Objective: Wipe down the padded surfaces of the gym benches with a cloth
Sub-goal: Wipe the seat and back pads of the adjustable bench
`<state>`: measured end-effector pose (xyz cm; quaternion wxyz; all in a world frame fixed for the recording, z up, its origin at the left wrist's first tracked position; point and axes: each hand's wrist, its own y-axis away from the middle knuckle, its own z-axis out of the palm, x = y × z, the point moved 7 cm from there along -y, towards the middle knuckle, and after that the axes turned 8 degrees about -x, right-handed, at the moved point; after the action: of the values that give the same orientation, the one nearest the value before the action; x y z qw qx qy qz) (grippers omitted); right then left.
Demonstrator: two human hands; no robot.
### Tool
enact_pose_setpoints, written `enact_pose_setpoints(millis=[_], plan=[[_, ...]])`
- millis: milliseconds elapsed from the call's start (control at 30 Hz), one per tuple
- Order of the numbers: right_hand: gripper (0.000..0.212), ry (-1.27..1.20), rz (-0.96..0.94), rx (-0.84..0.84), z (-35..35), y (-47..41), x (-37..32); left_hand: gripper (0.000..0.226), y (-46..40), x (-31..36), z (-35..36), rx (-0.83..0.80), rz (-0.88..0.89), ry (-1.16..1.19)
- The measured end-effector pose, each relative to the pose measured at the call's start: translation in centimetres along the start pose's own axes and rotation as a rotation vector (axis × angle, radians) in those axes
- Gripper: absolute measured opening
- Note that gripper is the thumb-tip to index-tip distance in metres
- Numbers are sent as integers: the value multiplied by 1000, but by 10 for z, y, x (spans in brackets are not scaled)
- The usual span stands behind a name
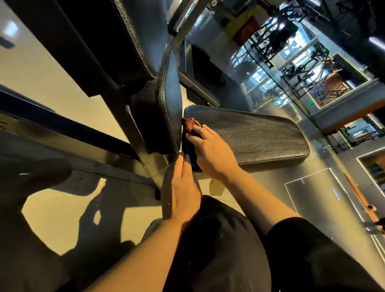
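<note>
Your right hand (209,152) presses a crumpled brown cloth (191,124) into the gap between the black textured seat pad (253,136) and the upright stitched black back pad (160,111) — fingers curled over it, your left hand (181,191) flat — fingers straight, tips touching the back pad's lower edge

Cloth (191,125) between back pad (160,107) and seat pad (253,136).

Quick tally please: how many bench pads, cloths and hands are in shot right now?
Bench pads: 3 – seat pad, lower back pad, upper back pad
Cloths: 1 – brown cloth, in the gap between seat pad and lower back pad
Hands: 2 – right hand on the cloth, left hand at the lower back pad's corner
Total: 6
</note>
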<state>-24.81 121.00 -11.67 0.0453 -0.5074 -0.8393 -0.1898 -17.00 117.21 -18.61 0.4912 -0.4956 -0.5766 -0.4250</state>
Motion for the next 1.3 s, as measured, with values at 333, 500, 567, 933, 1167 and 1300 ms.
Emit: enact_pose_setpoints(millis=[333,500,567,933,1167,1300], plan=[[45,-35,-103,6,3,9,-14,50,8,-14,-8,37,-120,39],[51,-58,-136,13,8,28,-18,47,10,-10,-12,107,-107,142],[57,-90,-108,31,6,37,-14,48,15,-10,-10,80,-112,169],[50,69,-230,154,21,59,-20,51,27,-11,-11,71,-73,203],[62,83,-21,315,13,81,8,53,38,-5,-6,92,3,202],[66,-49,289,445,0,105,51,58,39,-2,2,86,33,174]])
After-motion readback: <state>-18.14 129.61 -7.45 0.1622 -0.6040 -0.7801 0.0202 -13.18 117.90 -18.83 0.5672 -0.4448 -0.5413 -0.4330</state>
